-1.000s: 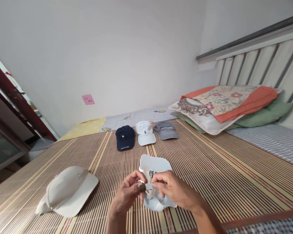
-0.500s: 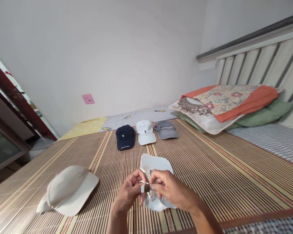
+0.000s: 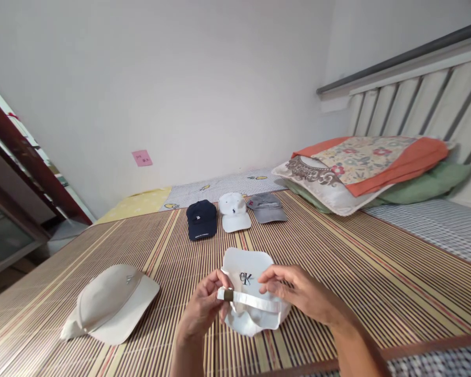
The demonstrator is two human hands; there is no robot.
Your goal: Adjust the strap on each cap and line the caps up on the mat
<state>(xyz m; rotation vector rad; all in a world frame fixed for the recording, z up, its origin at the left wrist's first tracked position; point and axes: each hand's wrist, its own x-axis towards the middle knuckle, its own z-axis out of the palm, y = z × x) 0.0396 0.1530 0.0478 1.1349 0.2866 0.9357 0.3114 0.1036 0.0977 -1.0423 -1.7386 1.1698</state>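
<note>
A white baseball cap (image 3: 249, 260) with dark monogram letters lies on the mat in front of me, brim pointing away. Its white back strap (image 3: 257, 301) stretches across the opening. At the strap's left end, my left hand (image 3: 203, 302) pinches the cap strap beside a brown buckle (image 3: 228, 295). Over the cap's right side is my right hand (image 3: 300, 290), fingers apart and holding nothing; whether its fingertips touch the cap I cannot tell.
A beige cap (image 3: 112, 301) rests at the left. Farther back sit a navy cap (image 3: 202, 219), a white cap (image 3: 234, 212) and a grey cap (image 3: 267, 208) in a row on the striped mat (image 3: 172, 262). Pillows (image 3: 361, 167) are stacked at the right by the headboard (image 3: 419, 104).
My right hand has let go of the strap and moved right. The strap now lies stretched out and the cap's letters show. My left hand keeps hold of the buckle end.
</note>
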